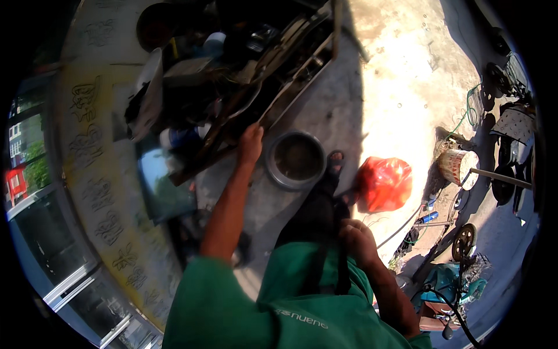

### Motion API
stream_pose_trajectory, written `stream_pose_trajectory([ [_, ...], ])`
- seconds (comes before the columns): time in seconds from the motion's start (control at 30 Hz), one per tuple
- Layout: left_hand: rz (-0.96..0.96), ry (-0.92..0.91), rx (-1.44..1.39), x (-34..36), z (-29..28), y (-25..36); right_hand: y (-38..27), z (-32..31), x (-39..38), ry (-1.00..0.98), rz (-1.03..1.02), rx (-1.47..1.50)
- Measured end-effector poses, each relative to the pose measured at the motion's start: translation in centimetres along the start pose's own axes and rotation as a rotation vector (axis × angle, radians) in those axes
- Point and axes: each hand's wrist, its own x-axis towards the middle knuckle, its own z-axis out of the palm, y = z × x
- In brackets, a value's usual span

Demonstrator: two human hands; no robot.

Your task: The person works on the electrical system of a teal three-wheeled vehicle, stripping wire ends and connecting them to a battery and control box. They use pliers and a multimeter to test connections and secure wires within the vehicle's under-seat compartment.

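My left hand reaches forward and is closed at the near end of a thin rail along the edge of a cluttered rack. Dark shade hides the exact grip. Just right of that hand, a round grey metal basin stands on the ground with murky brownish contents. My right hand is curled closed in front of my thigh, beside a black strap hanging over my green shirt. Whatever it may hold is hidden. A red plastic bag, bulging, lies on the sunlit ground beyond it.
Bottles, a pale cup and other clutter fill the rack. At right stand a round tub, a green hose and a parked bike with a teal basket cover. A yellowish wall with painted characters runs along the left.
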Motion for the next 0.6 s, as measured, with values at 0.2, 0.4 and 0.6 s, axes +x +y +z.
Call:
stream_pose_trajectory([
  [0.2,0.041,-0.069,0.194,13.7,4.7,-13.1,2.1,-2.1,2.7,0.096,0.031,0.075],
  [0.4,0.023,-0.209,0.862,16.4,4.2,-15.0,1.0,-1.2,4.3,0.142,0.023,0.154],
  [0.6,0.131,0.344,-0.059,14.0,2.6,-16.6,-0.6,-0.3,4.3,0.156,0.062,0.219],
])
